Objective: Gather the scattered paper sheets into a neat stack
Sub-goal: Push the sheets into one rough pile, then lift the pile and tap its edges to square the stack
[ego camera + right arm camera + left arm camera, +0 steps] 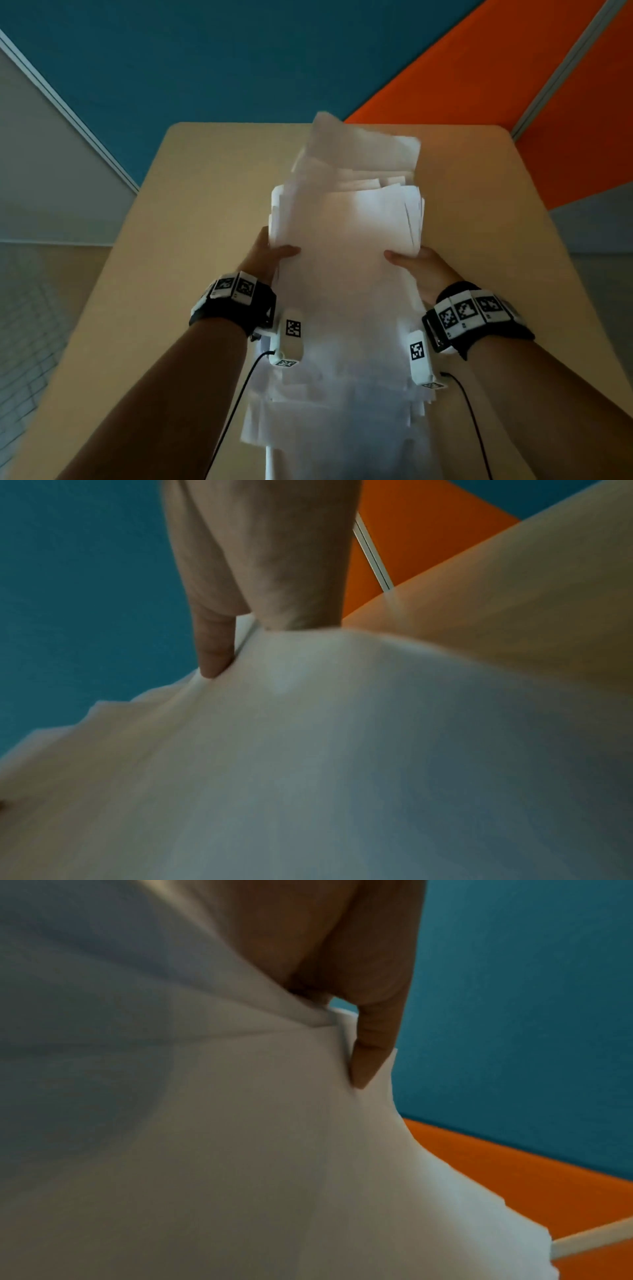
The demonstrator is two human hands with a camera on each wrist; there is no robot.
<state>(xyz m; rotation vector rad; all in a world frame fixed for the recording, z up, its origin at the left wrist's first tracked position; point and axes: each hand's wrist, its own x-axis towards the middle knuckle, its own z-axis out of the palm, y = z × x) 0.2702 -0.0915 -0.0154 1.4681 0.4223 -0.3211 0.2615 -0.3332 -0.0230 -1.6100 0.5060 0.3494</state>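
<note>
A thick bundle of white paper sheets [346, 233] is held upright above the beige table [205, 192], its edges uneven and fanned at top and bottom. My left hand [274, 255] grips the bundle's left edge, thumb across the front sheet. On the opposite edge, my right hand [407, 260] grips it the same way. In the left wrist view the thumb [373, 1042] presses into the paper [240, 1150]. The right wrist view shows the thumb [214, 647] pinching the sheets [308, 777], the other fingers hidden behind them.
The table's far edge [239, 124] meets a blue partition [205, 61] and an orange partition [496, 96]. Grey flooring [41, 308] lies to the left. Black cables [233, 411] hang from both wrist cameras.
</note>
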